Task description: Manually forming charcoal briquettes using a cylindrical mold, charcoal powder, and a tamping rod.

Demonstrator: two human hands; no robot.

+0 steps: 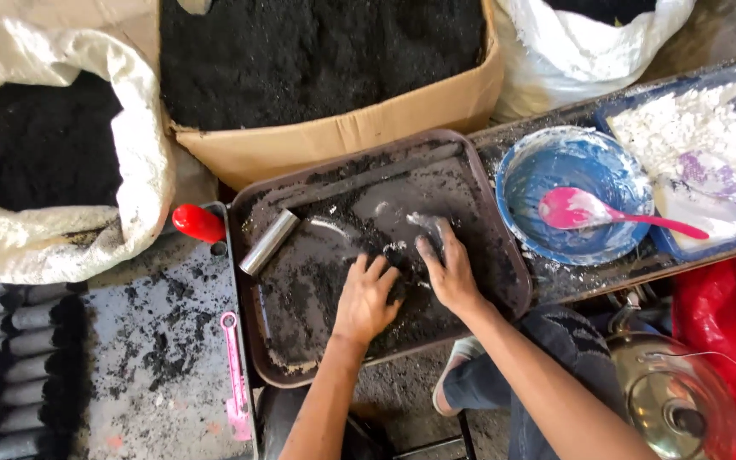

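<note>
Seen from above, two bare hands work in a dark brown tray [504, 255] at the centre of the frame. The left hand [366, 298] lies palm down with fingers slightly spread, pressing on a heap of black powder [334, 247]. The right hand [449, 268] sits just beside it, fingers stretched out and close together, their tips dusted pale grey and touching the tray floor where the black powder meets a smear of white powder [406, 223].

The black powder looks coarse and crumbly — thick near the hands, thinner and scattered toward the tray's edges. A short silvery metal tube [267, 242] lies tilted at the tray's left side.

In the upper part of the frame stand a cardboard box [342, 136] and two white sacks, one at upper left [142, 145] and one at upper right [572, 51], all holding black powder. To the right of the tray sits a blue bowl [526, 179] smeared white, with a pink spoon [606, 213] in it. Beyond it — at the right edge — a blue tray [692, 247] holds white powder.

At lower left, dark cylinders [10, 366] lie stacked beside a grey metal surface [155, 341] with a pink tool [234, 383] and a red knob [198, 223].
</note>
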